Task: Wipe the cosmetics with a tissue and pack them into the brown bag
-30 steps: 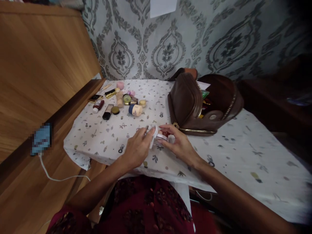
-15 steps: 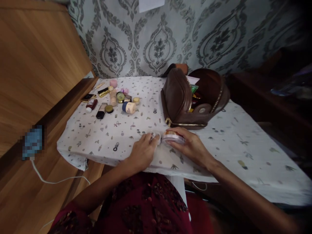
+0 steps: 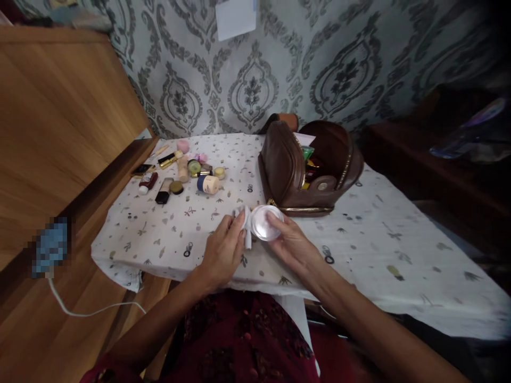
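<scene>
jar: round white jar [image 3: 266,223] tilted, flat face toward us, no long axis
right: our right hand [image 3: 293,244], fingers curled round its rim
left: our left hand [image 3: 223,252], fingers pinching white cloth [image 3: 244,226] at jar's left edge

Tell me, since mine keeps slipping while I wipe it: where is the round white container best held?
Grip the round white container by its rim, from the right and underneath, as the right hand does. It is a shallow disc tilted face-up; edge fingers leave its broad face free for the white cloth in the left hand.
</scene>
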The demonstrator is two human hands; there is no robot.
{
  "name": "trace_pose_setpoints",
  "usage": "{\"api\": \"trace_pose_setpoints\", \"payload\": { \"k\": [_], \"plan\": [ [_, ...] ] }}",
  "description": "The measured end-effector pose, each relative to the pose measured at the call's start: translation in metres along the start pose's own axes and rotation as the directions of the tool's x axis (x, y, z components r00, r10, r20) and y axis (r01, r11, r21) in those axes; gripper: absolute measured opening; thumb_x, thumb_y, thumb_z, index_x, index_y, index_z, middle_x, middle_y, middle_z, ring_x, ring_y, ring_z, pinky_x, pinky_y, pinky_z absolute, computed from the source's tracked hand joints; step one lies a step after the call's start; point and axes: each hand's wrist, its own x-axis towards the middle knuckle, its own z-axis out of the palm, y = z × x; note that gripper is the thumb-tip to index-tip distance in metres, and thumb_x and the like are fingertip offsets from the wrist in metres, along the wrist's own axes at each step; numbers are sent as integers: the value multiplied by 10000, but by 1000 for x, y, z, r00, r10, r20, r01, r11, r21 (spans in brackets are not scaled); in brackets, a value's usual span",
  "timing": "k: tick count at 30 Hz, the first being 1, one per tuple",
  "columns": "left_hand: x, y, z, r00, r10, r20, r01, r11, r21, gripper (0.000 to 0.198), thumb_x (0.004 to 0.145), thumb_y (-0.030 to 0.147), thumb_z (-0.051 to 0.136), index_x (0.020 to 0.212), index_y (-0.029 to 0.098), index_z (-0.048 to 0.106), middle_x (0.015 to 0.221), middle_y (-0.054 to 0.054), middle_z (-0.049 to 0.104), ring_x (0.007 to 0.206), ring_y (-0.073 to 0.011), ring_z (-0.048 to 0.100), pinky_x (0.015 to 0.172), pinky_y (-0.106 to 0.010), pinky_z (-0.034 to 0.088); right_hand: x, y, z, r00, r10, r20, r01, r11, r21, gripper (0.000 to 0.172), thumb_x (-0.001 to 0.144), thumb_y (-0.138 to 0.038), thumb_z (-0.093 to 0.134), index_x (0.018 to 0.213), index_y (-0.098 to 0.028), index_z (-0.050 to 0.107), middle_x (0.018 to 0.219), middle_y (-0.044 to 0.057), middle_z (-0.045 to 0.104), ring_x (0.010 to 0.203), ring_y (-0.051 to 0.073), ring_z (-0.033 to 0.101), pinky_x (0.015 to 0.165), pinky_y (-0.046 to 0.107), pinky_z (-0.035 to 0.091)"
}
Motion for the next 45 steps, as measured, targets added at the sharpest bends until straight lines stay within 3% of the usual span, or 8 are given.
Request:
{"api": "trace_pose_setpoints", "payload": {
  "k": [4,14,21,27,31,37,41,45],
  "plan": [
    [-7,-1,5,1000,11,-21,-10,999,46,419,1028,278,273,1432,202,356,984,-66,522,871,-175,538,764,-308,502,12,7,8,998,49,36,-56,975,217,186,822,-383,702,930,-235,671,1044,29,719,1051,207,654,885,370,580],
    [-15,-1,7,972,210,-101,-175,943,282,452,999,171,339,1450,168,304,961,-84,563,846,-183,579,668,-267,507,19,20,19,996,81,21,-84,949,303,180,869,-418,645,927,-254,694,931,-4,744,915,177,694,863,351,592],
    [-18,-7,1,954,277,-111,-232,922,309,486,972,130,374,1454,155,314,941,-85,561,867,-189,578,689,-266,514,18,19,28,993,120,22,-119,920,372,207,900,-419,610,951,-235,690,919,24,750,930,186,702,822,322,605],
    [-11,-18,-9,973,190,-133,-161,966,204,462,984,165,355,1446,173,348,999,-86,537,883,-177,561,726,-273,504,18,21,25,981,177,-74,-114,849,516,72,853,-201,676,923,-212,670,934,9,748,880,162,705,823,321,614],
    [-1,-28,-17,995,81,-67,-73,991,109,425,990,191,344,1407,182,428,1015,-78,528,920,-179,549,798,-297,495,14,21,22,979,204,27,-190,843,504,145,808,-76,685,886,-196,657,910,-7,742,806,146,700,852,370,607],
    [13,-38,-26,1000,7,-23,-5,996,94,436,973,199,350,1391,215,474,1020,-74,522,952,-192,532,833,-314,475,7,14,26,929,303,211,-369,799,475,194,926,-247,563,1088,-166,632,1042,74,731,949,248,696,935,587,527],
    [15,-39,-28,999,2,-50,3,995,95,424,983,199,337,1381,205,480,1023,-77,529,962,-196,535,841,-322,475,6,9,26,947,233,222,-317,799,512,259,956,-221,463,1171,-201,606,1171,78,700,1132,257,631,977,597,496],
    [8,-38,-26,997,22,-76,-15,995,96,408,993,219,346,1384,183,458,993,-71,526,925,-183,543,822,-311,482,10,9,23,964,198,176,-261,818,512,238,944,-203,503,1151,-219,620,1196,64,688,1189,244,598,989,551,510]
  ]
}}
